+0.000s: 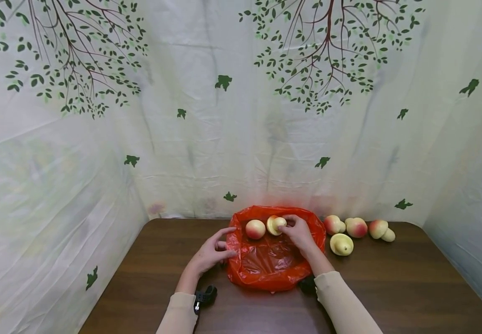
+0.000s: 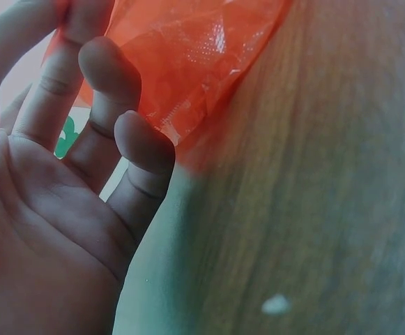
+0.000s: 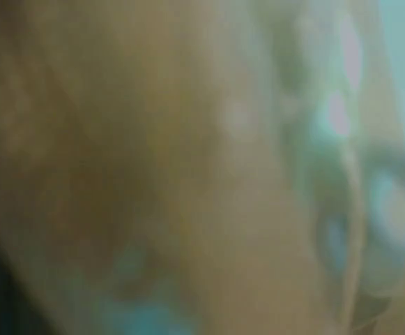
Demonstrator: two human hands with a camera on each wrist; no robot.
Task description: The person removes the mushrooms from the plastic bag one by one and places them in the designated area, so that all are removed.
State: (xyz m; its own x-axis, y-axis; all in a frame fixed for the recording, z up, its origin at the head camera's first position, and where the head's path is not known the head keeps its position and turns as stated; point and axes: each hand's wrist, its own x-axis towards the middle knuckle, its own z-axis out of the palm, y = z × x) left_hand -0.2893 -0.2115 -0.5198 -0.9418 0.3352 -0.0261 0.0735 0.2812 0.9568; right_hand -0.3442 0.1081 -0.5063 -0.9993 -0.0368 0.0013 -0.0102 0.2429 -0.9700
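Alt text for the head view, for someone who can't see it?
A person's right hand pinches a mushroom at an open red plastic bag, beside a round mushroom cap in the bag, while the left hand touches the bag's left side. Four more mushrooms lie right of it on a dark wooden table.

Curtained booth: leaf-print drapes, wood-grain table

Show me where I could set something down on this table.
The table looks bare between its left edge and the left hand, and right of the right sleeve, nearer than the four mushroom-like pieces. It's crowded around those pieces and at the red bag, under the right hand.
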